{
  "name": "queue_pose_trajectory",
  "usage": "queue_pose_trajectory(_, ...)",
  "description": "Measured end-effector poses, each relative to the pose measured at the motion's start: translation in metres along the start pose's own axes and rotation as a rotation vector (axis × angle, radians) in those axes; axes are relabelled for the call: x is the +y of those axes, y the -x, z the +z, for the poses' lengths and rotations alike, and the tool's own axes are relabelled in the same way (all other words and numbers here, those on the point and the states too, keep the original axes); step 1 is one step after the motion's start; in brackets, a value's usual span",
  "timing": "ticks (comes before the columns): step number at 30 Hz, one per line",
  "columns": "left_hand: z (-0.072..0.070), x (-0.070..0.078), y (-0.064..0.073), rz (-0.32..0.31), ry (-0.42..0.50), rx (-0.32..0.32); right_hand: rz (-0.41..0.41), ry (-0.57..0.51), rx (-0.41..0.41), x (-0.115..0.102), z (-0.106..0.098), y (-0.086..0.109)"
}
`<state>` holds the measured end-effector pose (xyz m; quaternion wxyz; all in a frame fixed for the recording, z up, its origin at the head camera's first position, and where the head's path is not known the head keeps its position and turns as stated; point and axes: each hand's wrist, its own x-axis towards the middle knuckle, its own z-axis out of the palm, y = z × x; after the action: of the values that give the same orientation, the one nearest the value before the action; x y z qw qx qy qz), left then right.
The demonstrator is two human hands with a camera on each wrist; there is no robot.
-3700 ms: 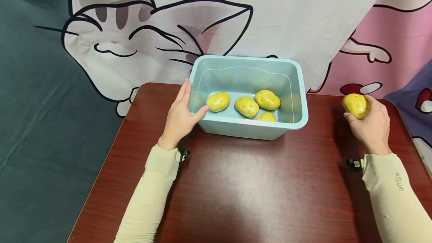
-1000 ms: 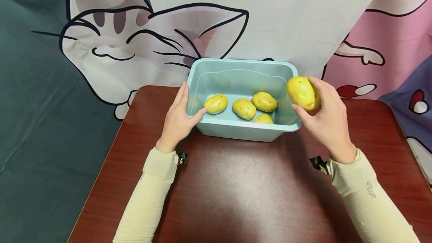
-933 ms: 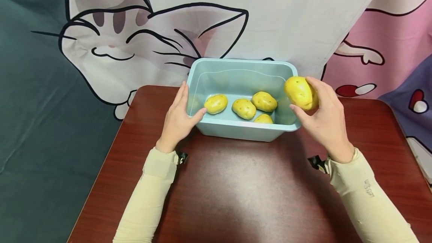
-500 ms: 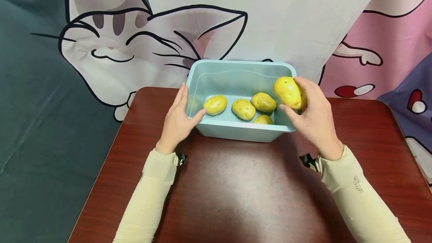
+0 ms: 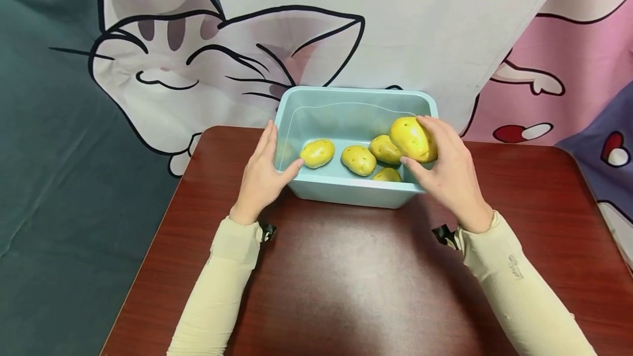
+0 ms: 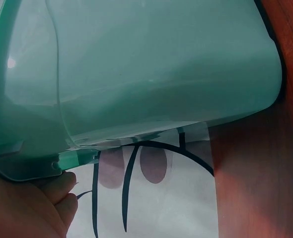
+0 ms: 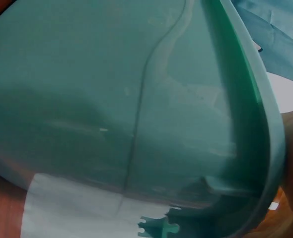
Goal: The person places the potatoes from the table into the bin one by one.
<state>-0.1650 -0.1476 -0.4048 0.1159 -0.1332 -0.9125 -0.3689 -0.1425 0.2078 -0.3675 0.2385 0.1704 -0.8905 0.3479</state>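
Observation:
A light blue plastic bin (image 5: 346,192) stands at the back of the table. Its left rim meets my left hand (image 5: 262,180), whose fingers lie straight along the outside while the thumb reaches over the front corner. Over the bin's right end, my right hand (image 5: 452,174) grips a yellow potato (image 5: 411,139) between thumb and fingers. Below it in the bin lie several more potatoes (image 5: 358,160), one (image 5: 317,153) apart at the left. The left wrist view shows the bin's outer wall (image 6: 161,64) and my fingertips (image 6: 62,186) beneath its rim. The bin's other end wall (image 7: 87,74) fills the right wrist view.
The brown wooden table (image 5: 336,279) extends in front of the bin and on both sides. A printed cloth (image 5: 405,32) with cartoon figures hangs right behind the bin.
My right hand has carried the potato leftward from the table's right side to over the bin's right end, a little lower in the last half second. The left hand stays at the rim.

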Motion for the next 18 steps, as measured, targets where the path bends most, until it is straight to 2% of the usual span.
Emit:
queue_pose_trajectory(6, -0.0007, 0.0012, 0.0006, 0.002, -0.006, 0.003, 0.015, -0.020, -0.018, 0.0004, 0.0036, 0.0005)
queue_pose_trajectory(18, -0.0006, 0.0012, -0.0004, -0.007, -0.006, -0.006, 0.026, 0.010, -0.048, 0.0048, 0.0052, 0.0009)
